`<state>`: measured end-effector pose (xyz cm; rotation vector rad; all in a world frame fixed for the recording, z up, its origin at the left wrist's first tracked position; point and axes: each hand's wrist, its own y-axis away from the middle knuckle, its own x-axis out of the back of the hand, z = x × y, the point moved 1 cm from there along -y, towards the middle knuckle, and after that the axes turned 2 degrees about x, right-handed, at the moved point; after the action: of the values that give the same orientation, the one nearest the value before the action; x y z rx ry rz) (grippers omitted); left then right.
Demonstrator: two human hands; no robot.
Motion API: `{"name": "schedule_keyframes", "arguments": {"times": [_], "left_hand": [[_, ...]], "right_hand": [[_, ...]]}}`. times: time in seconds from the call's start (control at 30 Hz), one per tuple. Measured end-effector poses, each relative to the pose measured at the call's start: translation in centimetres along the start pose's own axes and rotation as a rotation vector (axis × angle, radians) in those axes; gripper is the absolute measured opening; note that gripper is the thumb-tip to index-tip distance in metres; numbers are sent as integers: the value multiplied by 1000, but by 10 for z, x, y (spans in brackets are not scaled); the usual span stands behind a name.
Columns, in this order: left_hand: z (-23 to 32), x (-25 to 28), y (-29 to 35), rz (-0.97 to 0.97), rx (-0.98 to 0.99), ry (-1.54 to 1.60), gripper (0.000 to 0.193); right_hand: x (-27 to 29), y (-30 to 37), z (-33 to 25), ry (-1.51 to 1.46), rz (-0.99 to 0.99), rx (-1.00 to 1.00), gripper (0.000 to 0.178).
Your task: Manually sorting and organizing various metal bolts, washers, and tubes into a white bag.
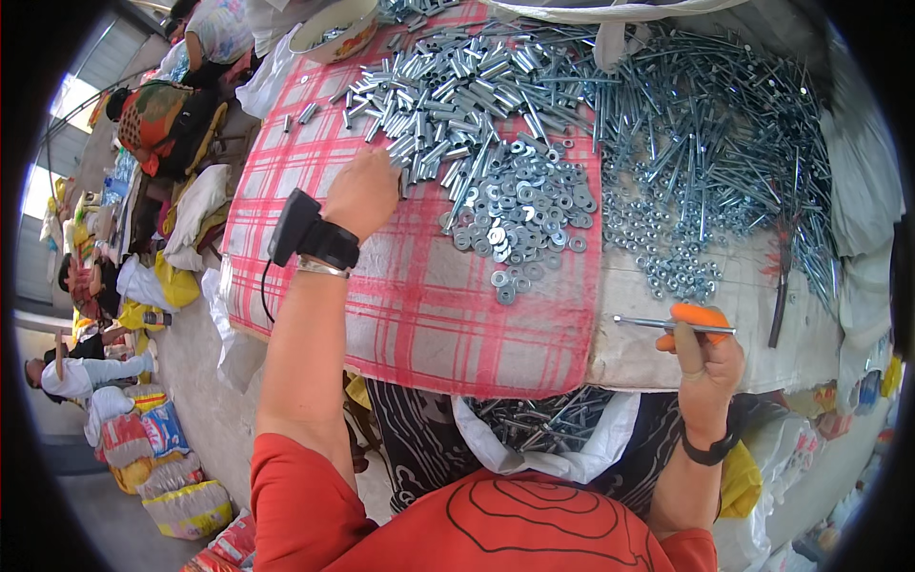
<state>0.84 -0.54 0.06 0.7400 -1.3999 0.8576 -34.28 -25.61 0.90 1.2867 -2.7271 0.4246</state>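
My left hand is curled at the near left edge of a pile of short metal sleeves on the table. Its fingertips are hidden among or behind the sleeves, so what they pinch does not show. Over the front right of the table, my right hand pinches a long thin bolt lying nearly level. Orange finger covers sit on some of its fingers. Between the hands is a heap of flat washers. Right of it are small nuts and a mass of long bolts.
A red-and-white checked cloth covers the table's left and middle. On my lap, a white sack holds assembled metal parts. A patterned bowl stands at the far left. A dark rod lies at right. Other people and bags are at left.
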Motion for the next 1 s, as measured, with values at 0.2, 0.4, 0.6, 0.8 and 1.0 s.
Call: {"name": "schedule_keyframes", "arguments": {"times": [0.2,0.4,0.6,0.8,1.0], "left_hand": [[15,-7,15,104,-38,217,24],[15,-8,24,90,-448,-242,24],[27,4,31,-21,-256,26,21],[49,2,51,45,-108,102,16],[46,4,56,152,-90,91,14]], "right_hand": [[1,1,-4,140,-18,62,15],[-2,9,-17,-169,5,-86,18],[-1,17,-26,265,-59,83,17],[11,23,-34,357,-95,47,17],[9,27,-32,-42,27,-198,15]]}}
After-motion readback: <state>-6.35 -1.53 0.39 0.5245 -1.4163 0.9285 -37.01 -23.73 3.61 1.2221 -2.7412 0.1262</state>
